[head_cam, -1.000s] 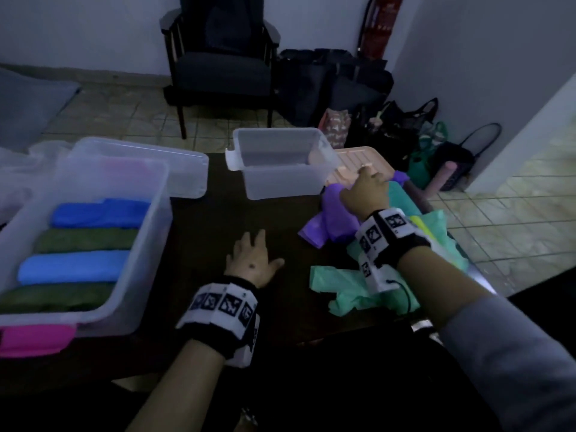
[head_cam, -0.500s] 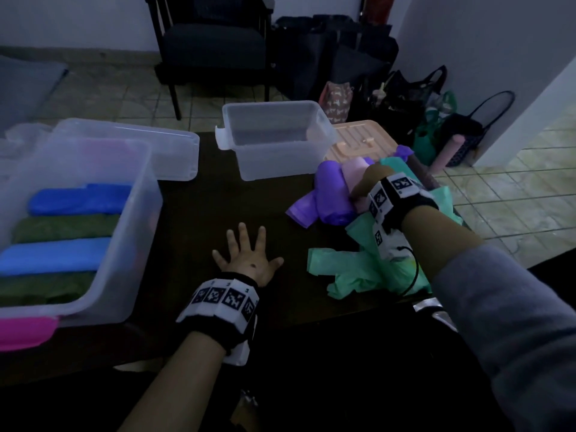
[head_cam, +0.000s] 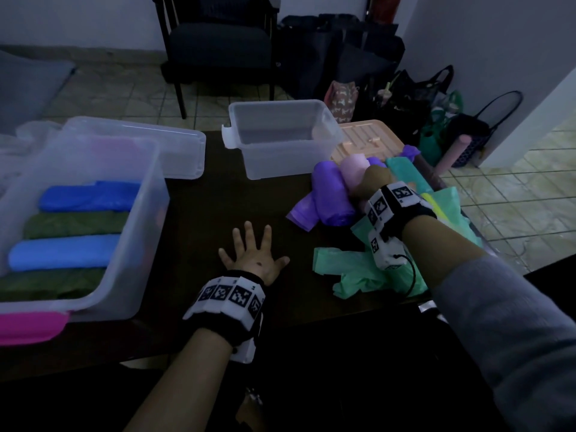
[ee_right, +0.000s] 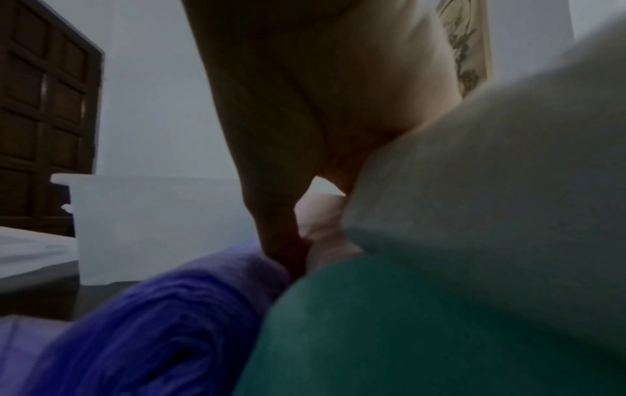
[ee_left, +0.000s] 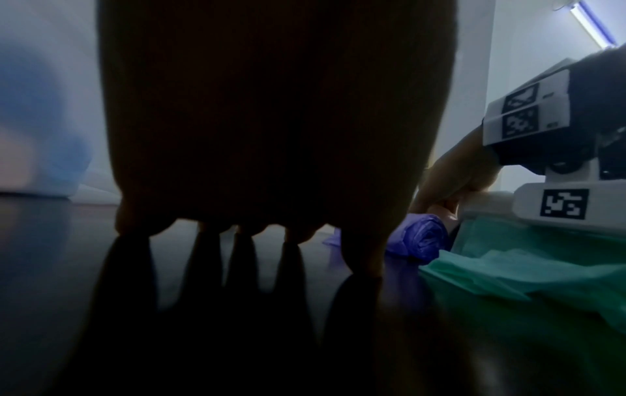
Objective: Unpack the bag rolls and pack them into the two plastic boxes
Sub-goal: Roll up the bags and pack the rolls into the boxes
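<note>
My right hand [head_cam: 372,182] grips a pale pink bag roll [head_cam: 355,163] at the right of the dark table, pressed against a purple roll [head_cam: 330,194] with a loose tail. In the right wrist view my thumb [ee_right: 281,241] wedges between the purple roll [ee_right: 162,321] and the pink roll [ee_right: 321,214]. My left hand [head_cam: 252,254] lies flat on the table with spread fingers and holds nothing. The big clear box [head_cam: 137,244] at the left holds blue and green rolls [head_cam: 62,252]. The small clear box [head_cam: 280,157] ahead is empty.
Crumpled green bag wrapping [head_cam: 352,272] lies under my right wrist, near the table's right edge. A beige lid [head_cam: 364,141] sits behind the rolls, and a clear lid [head_cam: 174,151] behind the big box. A dark chair [head_cam: 218,48] and bags stand on the floor beyond.
My right hand has drawn back from the beige lid towards me with the pink roll, which now sits against the purple roll. The left hand has stayed flat in place.
</note>
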